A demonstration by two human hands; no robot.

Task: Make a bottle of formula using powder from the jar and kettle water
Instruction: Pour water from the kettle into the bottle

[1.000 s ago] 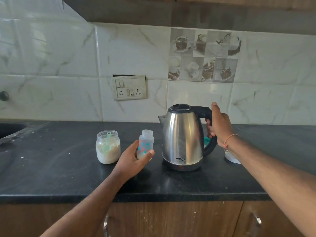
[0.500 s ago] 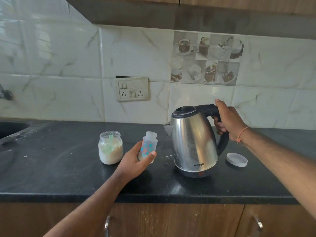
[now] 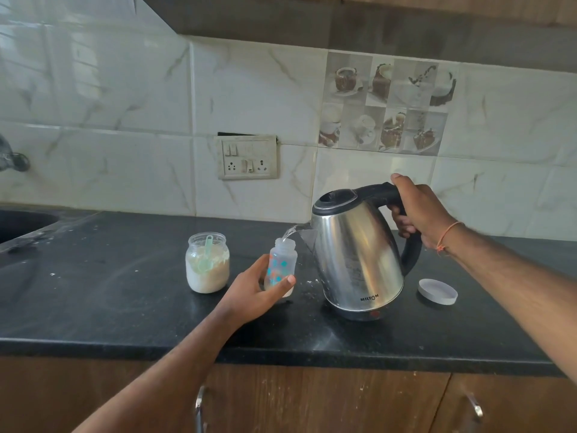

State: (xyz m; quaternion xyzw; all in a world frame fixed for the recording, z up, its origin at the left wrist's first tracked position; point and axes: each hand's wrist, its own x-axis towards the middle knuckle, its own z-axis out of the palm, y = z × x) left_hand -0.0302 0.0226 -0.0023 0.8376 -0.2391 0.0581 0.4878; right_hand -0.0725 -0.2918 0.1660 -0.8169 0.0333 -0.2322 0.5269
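Observation:
My right hand (image 3: 421, 214) grips the black handle of the steel kettle (image 3: 359, 257), which is lifted and tilted to the left. A thin stream of water runs from its spout into the open mouth of the small clear baby bottle (image 3: 281, 260) with coloured dots. My left hand (image 3: 256, 292) holds that bottle upright on the black counter (image 3: 125, 301). To the bottle's left stands the open glass jar (image 3: 207, 262) of pale powder, a green scoop stuck in it.
A white round lid (image 3: 437, 291) lies on the counter right of the kettle. A sink (image 3: 22, 223) is at the far left. A switch and socket plate (image 3: 247, 157) sits on the tiled wall. Cabinet handles (image 3: 199, 407) are below the counter edge.
The kettle rose off the counter and tipped further left, so that water now pours from its spout into the bottle. My left hand kept its hold on the bottle.

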